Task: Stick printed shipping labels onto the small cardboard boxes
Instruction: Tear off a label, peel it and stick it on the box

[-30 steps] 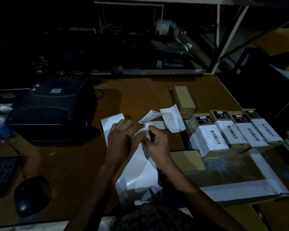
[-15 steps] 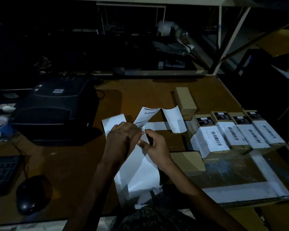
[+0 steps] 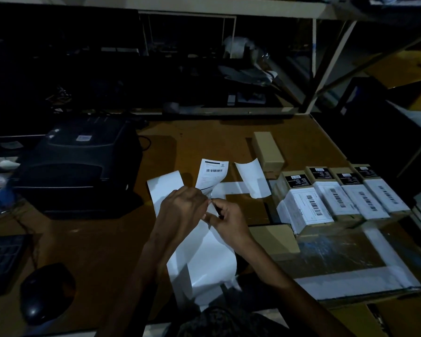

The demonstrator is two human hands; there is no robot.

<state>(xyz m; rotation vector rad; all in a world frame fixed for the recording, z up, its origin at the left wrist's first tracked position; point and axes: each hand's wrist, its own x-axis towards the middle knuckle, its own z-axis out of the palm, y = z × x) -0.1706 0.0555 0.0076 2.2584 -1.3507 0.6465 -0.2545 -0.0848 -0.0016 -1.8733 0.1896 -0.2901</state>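
Both hands meet over the middle of the brown table [image 3: 102, 242]. My left hand [image 3: 180, 207] pinches a printed shipping label [image 3: 211, 175], which stands up with its barcode showing. My right hand [image 3: 225, 218] pinches the white backing strip [image 3: 204, 259] that runs down toward me. Several small cardboard boxes with labels on them [image 3: 336, 193] lie in a row at the right. A bare box [image 3: 267, 149] lies behind them, and another bare box [image 3: 274, 239] lies just right of my right wrist.
A black label printer [image 3: 78, 164] sits at the left. A keyboard [image 3: 3, 261] and a mouse [image 3: 46, 290] lie at the near left. A loose curl of backing paper [image 3: 252, 178] lies by the boxes. Dark shelving stands behind the table.
The printed label has peeled further up from the backing and now stands more upright with its barcode facing me. Both hands stay in nearly the same place.
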